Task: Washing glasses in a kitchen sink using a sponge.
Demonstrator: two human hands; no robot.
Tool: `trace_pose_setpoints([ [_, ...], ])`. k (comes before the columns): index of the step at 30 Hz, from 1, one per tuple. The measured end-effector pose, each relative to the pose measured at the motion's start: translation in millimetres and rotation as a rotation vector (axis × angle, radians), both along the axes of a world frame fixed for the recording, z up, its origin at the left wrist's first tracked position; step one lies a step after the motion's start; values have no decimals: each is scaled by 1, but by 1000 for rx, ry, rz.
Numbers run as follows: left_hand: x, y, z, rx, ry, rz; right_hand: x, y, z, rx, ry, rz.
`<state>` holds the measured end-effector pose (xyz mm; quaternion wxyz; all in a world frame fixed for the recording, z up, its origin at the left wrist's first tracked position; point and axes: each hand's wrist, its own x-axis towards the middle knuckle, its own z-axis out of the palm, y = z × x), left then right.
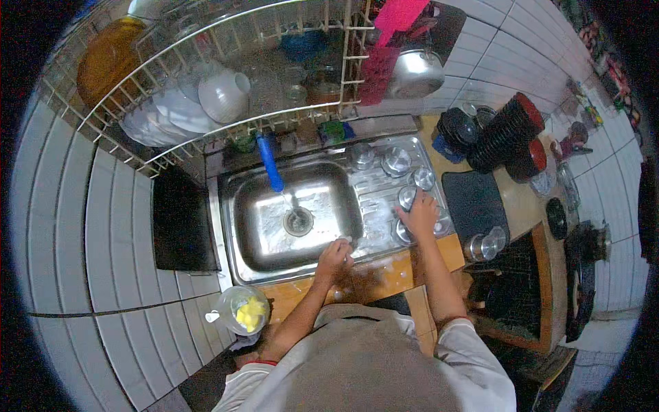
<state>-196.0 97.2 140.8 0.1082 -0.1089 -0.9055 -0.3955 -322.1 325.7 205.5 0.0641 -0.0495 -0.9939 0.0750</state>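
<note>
My right hand [422, 216] reaches over the ribbed drainboard [373, 206] of the steel sink, its fingers touching one of several small shiny round metal pieces, perhaps lids or cups [406, 196]. Whether it grips that piece is not clear. More such round pieces [396, 160] lie above it on the drainboard. At the basin's front edge is my left hand [335, 259], its fingers curled, with a small pale thing [348, 239] at the fingertips that I cannot make out. Water runs from the blue faucet spout [270, 162] into the steel basin [262, 242] near the drain.
A white wire dish rack [288, 110] with bowls and plates hangs above the sink. At right stand stacked black-and-red bowls [507, 131], a dark board [473, 201] and metal containers [484, 247]. A clear jug [234, 304] with yellow pieces stands at the front left.
</note>
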Motion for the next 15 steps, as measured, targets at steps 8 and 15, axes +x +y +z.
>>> trace_pose_setpoints([
  [8,-14,-48,-53,811,-287,425,-7,-58,7,-280,232,351],
  [15,-57,-78,25,1899,-348,315,31,-180,11,-768,-14,1015],
])
